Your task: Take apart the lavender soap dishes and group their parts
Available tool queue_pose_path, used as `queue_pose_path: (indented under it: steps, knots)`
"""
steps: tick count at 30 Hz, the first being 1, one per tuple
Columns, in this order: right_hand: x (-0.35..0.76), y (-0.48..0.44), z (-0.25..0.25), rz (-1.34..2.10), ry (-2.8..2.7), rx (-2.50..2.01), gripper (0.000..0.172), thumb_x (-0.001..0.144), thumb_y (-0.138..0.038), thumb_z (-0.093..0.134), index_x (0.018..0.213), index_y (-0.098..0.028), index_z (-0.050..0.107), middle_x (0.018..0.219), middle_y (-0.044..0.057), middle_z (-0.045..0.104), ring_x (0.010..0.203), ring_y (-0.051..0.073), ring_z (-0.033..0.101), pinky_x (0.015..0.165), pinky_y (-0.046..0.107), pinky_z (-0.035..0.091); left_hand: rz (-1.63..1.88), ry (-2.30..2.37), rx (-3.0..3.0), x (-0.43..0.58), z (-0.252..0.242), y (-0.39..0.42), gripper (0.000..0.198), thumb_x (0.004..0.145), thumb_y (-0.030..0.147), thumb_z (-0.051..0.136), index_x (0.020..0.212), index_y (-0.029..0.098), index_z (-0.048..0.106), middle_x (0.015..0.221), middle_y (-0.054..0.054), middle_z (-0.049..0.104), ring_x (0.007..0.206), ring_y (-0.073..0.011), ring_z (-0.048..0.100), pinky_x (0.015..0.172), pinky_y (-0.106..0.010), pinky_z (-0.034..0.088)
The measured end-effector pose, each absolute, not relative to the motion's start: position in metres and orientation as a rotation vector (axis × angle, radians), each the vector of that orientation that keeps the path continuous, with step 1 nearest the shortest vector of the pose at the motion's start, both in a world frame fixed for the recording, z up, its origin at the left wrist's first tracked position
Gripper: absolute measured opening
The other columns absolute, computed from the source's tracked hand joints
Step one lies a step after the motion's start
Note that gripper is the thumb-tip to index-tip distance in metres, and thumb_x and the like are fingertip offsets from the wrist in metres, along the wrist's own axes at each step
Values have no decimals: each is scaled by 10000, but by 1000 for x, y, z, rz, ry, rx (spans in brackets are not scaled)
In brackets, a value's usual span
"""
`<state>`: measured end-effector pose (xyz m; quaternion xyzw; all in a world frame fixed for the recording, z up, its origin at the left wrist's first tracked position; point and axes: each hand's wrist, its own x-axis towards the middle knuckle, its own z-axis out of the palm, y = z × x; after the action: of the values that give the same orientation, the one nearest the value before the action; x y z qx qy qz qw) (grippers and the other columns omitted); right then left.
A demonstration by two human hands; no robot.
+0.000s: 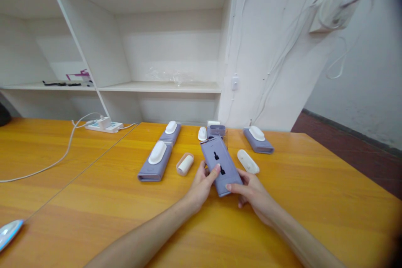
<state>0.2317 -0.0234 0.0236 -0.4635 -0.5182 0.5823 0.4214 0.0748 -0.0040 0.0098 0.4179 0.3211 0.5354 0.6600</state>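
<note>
Lilac case: you have it (pixel 228 167) at the middle of the table (pixel 176 226), its far end slanted left and two dark marks facing up; whether its near end touches the wood, you cannot tell.
Left hand: yours (pixel 202 184) grips the left edge, thumb on top.
Right hand: yours (pixel 254 192) pinches the near right corner, thumb on top.
Tight side: a white rounded piece (pixel 248 161) lies just beyond your right fingers; at the far end, a white ribbed piece (pixel 202 134) sits close to the left.
Left margin: wood shows between your left hand and the clear holder (pixel 185 164); farther left lies a capped lilac case (pixel 153 168).
Far right: another lilac case (pixel 260 144) lies well apart from your hands.
Table edges: the right edge slants toward you, well apart from your right hand; wide wood spreads on your near side.
</note>
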Motion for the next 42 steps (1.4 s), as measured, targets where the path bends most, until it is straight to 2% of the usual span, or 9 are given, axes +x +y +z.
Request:
queue_pose_path:
  steps: [9, 18, 23, 27, 30, 32, 37, 39, 42]
  knots:
    - [207, -28, 26, 1427, -1033, -1296, 326, 644, -312, 674, 922, -153, 616, 515, -76, 453, 376, 35, 197, 369, 191, 111, 1241, 853, 911, 77, 2, 3, 484, 759, 523, 654, 1039, 139, 562, 1030, -108, 664, 967, -227, 618, 857, -335, 480]
    - [213, -24, 15, 1570, -960, -1009, 297, 644, -225, 684, 924, -179, 596, 633, -74, 465, 445, 22, 210, 399, 158, 153, 1183, 1025, 848, 82, 15, 1, 487, 728, 550, 664, 985, 157, 534, 937, -96, 678, 821, -222, 648, 649, -304, 517]
    - [211, -24, 19, 1461, -1010, -1243, 277, 688, -301, 652, 917, -165, 572, 507, -100, 374, 375, 20, 163, 345, 166, 90, 1303, 925, 842, 89, 15, 2, 453, 721, 508, 695, 964, 161, 535, 961, -91, 677, 860, -207, 648, 742, -304, 518]
    - [205, -29, 16, 1382, -1156, -1232, 435, 721, -377, 639, 1081, -159, 529, 567, -77, 475, 356, 38, 298, 322, 166, 250, 1340, 923, 913, 82, 18, 7, 431, 729, 492, 696, 957, 163, 534, 914, -81, 681, 810, -192, 652, 709, -288, 524]
    - [203, -31, 11, 1355, -1288, -1185, 670, 722, -381, 664, 1291, -174, 376, 678, -44, 561, 428, 84, 449, 364, 196, 377, 1336, 958, 901, 76, 22, 9, 447, 751, 538, 651, 966, 166, 529, 890, -76, 672, 745, -182, 650, 634, -284, 534]
    - [203, -32, 9, 1365, -1322, -1167, 725, 728, -379, 665, 1332, -159, 330, 671, -38, 560, 469, 107, 482, 384, 208, 402, 1372, 960, 878, 75, 27, 12, 458, 747, 543, 651, 978, 169, 522, 912, -78, 668, 745, -181, 652, 618, -280, 541]
    - [218, -42, 7, 1197, -1515, -1035, 550, 758, -316, 640, 1259, -189, 451, 868, 33, 620, 686, 161, 586, 597, 268, 501, 1498, 981, 826, 70, 44, 27, 422, 769, 498, 645, 995, 164, 522, 973, -92, 656, 781, -175, 651, 577, -242, 540]
    - [228, -47, 6, 976, -1584, -1016, 473, 767, -283, 620, 1216, -200, 495, 935, 47, 626, 771, 186, 603, 696, 295, 505, 1558, 984, 788, 64, 50, 36, 406, 789, 494, 618, 1009, 167, 520, 984, -87, 649, 756, -161, 645, 549, -226, 530]
    - [240, -50, 6, 510, -1459, -1045, 447, 774, -293, 594, 1205, -210, 508, 1040, 66, 602, 821, 204, 600, 724, 308, 496, 1621, 1020, 763, 53, 57, 46, 395, 800, 515, 581, 992, 174, 524, 918, -57, 641, 689, -134, 625, 500, -201, 501]
